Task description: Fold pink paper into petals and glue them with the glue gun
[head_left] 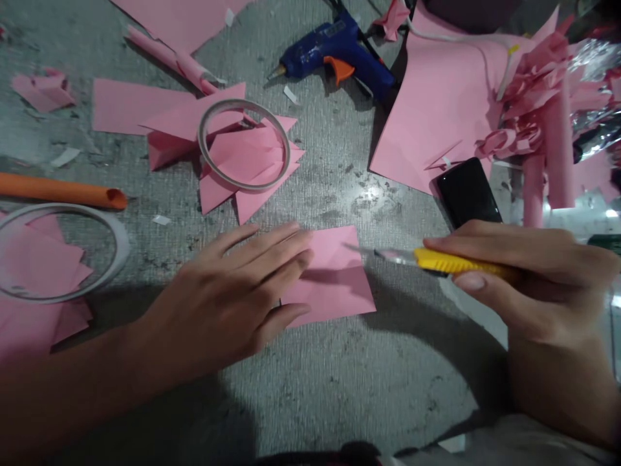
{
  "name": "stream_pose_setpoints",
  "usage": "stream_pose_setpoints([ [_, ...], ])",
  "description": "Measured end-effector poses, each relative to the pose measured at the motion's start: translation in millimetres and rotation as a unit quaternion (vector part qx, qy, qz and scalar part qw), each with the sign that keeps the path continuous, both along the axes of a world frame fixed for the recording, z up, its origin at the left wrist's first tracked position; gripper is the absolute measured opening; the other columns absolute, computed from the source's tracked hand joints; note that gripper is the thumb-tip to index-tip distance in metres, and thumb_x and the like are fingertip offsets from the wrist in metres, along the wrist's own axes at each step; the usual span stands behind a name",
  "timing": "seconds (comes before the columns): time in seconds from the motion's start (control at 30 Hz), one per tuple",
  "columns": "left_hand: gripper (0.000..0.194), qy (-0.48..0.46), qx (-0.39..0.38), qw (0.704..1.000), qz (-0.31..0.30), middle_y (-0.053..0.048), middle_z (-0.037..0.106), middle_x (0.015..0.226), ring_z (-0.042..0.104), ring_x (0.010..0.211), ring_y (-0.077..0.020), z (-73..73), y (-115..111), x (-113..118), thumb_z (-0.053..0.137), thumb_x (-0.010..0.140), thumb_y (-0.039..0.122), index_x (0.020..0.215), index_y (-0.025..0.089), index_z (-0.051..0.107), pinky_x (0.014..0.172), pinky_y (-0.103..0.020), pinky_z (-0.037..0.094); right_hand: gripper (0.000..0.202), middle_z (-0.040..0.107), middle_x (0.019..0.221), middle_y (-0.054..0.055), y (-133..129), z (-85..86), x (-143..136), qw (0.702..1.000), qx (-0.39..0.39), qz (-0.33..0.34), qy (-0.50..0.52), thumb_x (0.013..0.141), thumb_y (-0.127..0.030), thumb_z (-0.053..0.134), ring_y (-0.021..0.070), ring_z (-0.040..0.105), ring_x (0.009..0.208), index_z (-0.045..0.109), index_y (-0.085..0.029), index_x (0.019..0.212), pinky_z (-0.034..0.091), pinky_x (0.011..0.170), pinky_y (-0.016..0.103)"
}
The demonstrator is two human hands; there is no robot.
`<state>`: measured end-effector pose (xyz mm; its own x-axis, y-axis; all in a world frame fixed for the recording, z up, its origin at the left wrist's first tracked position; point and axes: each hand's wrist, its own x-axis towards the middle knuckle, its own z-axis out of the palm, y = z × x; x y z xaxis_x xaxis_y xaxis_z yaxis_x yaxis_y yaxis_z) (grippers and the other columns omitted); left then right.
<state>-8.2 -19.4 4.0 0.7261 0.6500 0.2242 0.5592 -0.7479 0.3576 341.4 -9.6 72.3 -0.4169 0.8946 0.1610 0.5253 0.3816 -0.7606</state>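
**Pink paper piece point(339, 291) pinned by the left hand point(242, 291), yellow cutter point(451, 262) held in the right hand point(538, 278)**

On a grey bench point(388, 395), the paper piece is partly covered by the left hand, which is laid flat with its fingers close together. The uncovered part is left showing to the right of those fingertips. The cutter is gripped between the right hand's thumb and fingers, and its long axis is pointed leftward, towards the left hand. The blade tip is held over the paper's far right corner; whether the paper is touched cannot be told. The paper is set nearer to the left hand, which touches it, than to the right.

Beyond the left hand, folded pink paper is topped by a tape ring point(247, 186). Beyond the right hand, a black phone point(469, 193) is placed.
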Motion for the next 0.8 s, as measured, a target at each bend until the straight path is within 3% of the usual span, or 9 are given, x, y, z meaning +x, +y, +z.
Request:
stream_pose_setpoints([
  [0.1, 0.053, 0.027, -0.037, 0.999, 0.002, -0.015, 0.055, 0.167, 0.056, 0.153, -0.0364, -5.4, -1, 0, 0.061, 0.109, 0.043, 0.155, 0.016, 0.058, 0.132, -0.061, 0.044, 0.037, 0.085, 0.108, 0.01, 1, 5.9, 0, 0.987, -0.007, 0.151, -0.059, 0.097, -0.012, 0.078, 0.0188, 0.08, 0.081, 0.079, -0.019, 0.133, 0.06, 0.06, 0.028],
  [0.17, 0.056, 0.014, -0.041, 0.999, 0.001, -0.013, 0.054, 0.169, 0.054, 0.155, -0.035, -6.9, -3, -2, 0.062, 0.109, 0.042, 0.158, 0.018, 0.055, 0.135, -0.06, 0.04, 0.033, 0.084, 0.113, 0.01, 1, 5.7, -1, 0.977, -0.028, 0.184, -0.1, 0.102, -0.016, 0.074, 0.0168, 0.081, 0.084, 0.076, -0.018, 0.135, 0.061, 0.063, 0.026],
  [0.4, 0.054, -0.047, -0.053, 0.998, -0.001, -0.01, 0.058, 0.165, 0.056, 0.154, -0.0332, -2.1, -4, -5, 0.069, 0.103, 0.027, 0.155, 0.02, 0.058, 0.137, -0.056, 0.039, 0.031, 0.083, 0.115, 0.008, 2, -1.4, -5, 0.973, -0.023, 0.183, -0.14, 0.109, -0.021, 0.067, 0.0126, 0.079, 0.083, 0.072, -0.022, 0.14, 0.058, 0.062, 0.025],
  [0.63, 0.042, -0.051, -0.041, 0.998, -0.001, -0.007, 0.061, 0.163, 0.062, 0.148, -0.0287, -1.6, -2, -4, 0.069, 0.105, 0.025, 0.146, 0.021, 0.063, 0.135, -0.048, 0.045, 0.025, 0.083, 0.114, 0.008, 2, -1.2, -5, 0.967, -0.012, 0.18, -0.182, 0.11, -0.024, 0.065, 0.0144, 0.082, 0.087, 0.075, -0.022, 0.132, 0.059, 0.062, 0.027],
  [0.8, 0.038, -0.052, -0.061, 0.997, 0.003, -0.006, 0.063, 0.16, 0.059, 0.151, -0.0316, -1.1, -2, -3, 0.069, 0.105, 0.027, 0.142, 0.025, 0.065, 0.136, -0.052, 0.042, 0.027, 0.083, 0.116, 0.006, 2, -5.7, -4, 0.967, -0.021, 0.174, -0.185, 0.11, -0.025, 0.065, 0.0141, 0.082, 0.087, 0.074, -0.024, 0.135, 0.061, 0.063, 0.026],
])
